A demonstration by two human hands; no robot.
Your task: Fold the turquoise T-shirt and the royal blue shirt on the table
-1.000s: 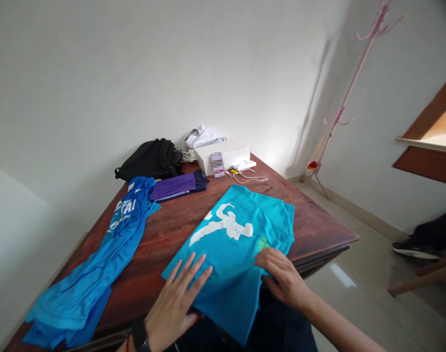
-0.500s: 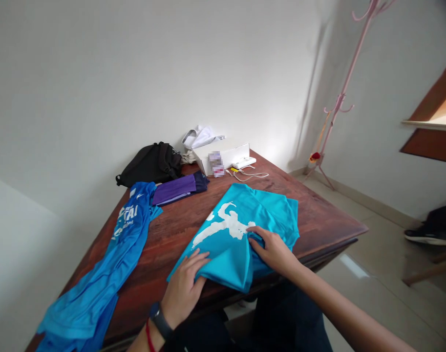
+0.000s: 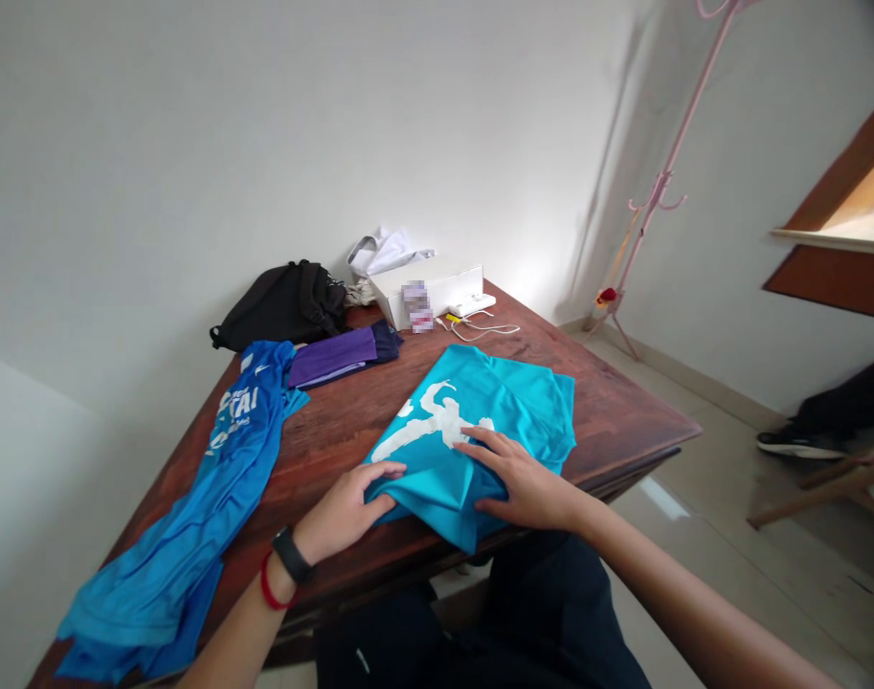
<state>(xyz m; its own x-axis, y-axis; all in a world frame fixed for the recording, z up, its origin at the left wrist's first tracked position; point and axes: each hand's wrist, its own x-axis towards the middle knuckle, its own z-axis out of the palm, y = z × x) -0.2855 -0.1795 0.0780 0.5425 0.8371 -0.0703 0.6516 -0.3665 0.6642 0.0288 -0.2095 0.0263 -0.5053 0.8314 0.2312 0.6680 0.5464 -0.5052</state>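
Observation:
A teal shirt (image 3: 519, 383) with a white brushed figure print lies partly folded at the near edge of the table, its front part hanging a little over the edge. My left hand (image 3: 347, 507) has the shirt's left corner between fingers and thumb, where the cloth bunches up. My right hand (image 3: 526, 478) rests on the shirt's near right part, fingers spread over the lower print and thumb apart. A ridge of raised cloth runs between both hands. Left of them, a blue jersey (image 3: 192, 517) with white lettering lies lengthwise along the table's left side.
On the dark wooden table (image 3: 314, 459) lie a folded purple garment (image 3: 336, 359), a black bag (image 3: 279, 306), a white box (image 3: 451, 282), a white cloth (image 3: 390, 254) and a white cable (image 3: 494, 332). A pink coat stand (image 3: 684, 124) rises beyond the right side.
My left hand has closed on the shirt's left corner and pushed it inward, wrinkling the cloth. My right hand's fingers have spread over the print. The camera view has shifted slightly.

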